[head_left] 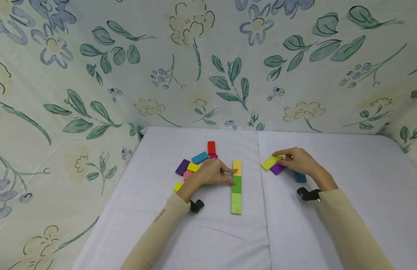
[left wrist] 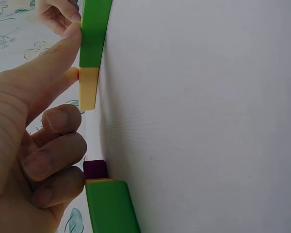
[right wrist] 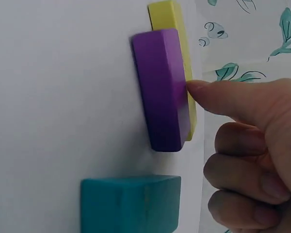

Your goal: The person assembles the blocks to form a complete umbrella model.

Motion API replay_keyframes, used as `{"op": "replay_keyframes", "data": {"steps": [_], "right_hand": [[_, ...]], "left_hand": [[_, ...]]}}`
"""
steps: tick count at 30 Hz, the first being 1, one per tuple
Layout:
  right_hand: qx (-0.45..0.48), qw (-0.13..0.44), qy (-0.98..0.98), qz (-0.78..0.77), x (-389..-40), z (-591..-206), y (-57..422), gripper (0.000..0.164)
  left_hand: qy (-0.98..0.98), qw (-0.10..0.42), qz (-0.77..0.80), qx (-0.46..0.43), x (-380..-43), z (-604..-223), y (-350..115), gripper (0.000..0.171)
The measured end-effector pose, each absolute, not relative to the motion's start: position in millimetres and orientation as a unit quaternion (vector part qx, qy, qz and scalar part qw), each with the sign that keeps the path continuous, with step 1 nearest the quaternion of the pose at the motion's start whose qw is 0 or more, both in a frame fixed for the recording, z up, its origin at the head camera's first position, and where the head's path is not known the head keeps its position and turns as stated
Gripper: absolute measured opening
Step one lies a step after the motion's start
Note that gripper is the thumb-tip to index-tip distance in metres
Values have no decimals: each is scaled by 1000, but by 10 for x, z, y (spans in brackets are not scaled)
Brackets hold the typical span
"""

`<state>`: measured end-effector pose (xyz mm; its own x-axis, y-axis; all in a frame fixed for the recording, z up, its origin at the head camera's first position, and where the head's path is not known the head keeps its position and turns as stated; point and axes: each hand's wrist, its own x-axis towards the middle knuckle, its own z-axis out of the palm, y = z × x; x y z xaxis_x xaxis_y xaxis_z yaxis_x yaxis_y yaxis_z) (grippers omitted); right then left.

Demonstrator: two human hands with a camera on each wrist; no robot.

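Note:
Three wooden blocks lie end to end in a straight row: light orange (head_left: 237, 167), green (head_left: 237, 185) and light green (head_left: 236, 204). My left hand (head_left: 213, 171) touches the row's left side, index fingertip at the orange block and thumb at the green one. Its other fingers are curled, as the left wrist view shows. Over on the right, my right hand (head_left: 298, 161) pinches a yellow block (head_left: 268, 164) between thumb and index finger. Close against that lies a purple block (right wrist: 160, 92). A teal block (right wrist: 131, 204) lies nearer the right wrist, partly covered in the head view.
Left of the row, loose blocks are scattered, among them red (head_left: 211, 147), blue (head_left: 199, 158), purple (head_left: 182, 167) and pink (head_left: 187, 175); my left hand hides some. A white cloth (head_left: 222, 243) covers the table. Behind it hangs a floral curtain (head_left: 194, 90).

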<state>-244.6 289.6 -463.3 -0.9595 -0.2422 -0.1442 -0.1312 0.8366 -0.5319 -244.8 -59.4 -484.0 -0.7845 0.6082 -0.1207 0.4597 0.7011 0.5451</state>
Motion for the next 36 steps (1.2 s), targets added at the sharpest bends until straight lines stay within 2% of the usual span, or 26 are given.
{"op": "replay_keyframes", "data": {"steps": [13,20,30,36], "right_hand": [[-86,107,956,-258,-2378,-4607,2983,38],[-91,105,955,-262,-2284,-4724,2964,54],[-92,66,942,-315,-2194,-4811,2995,54],[-95,54,938,-329,-2214,-4869,2986,48]], "left_hand": [[910,171,256,277,-2373,-4795,-595,57],[907,175,258,284,-2350,-4806,-610,56],[905,174,260,289,-2321,-4808,-618,57],[902,169,268,293,-2314,-4822,-627,56]]}}
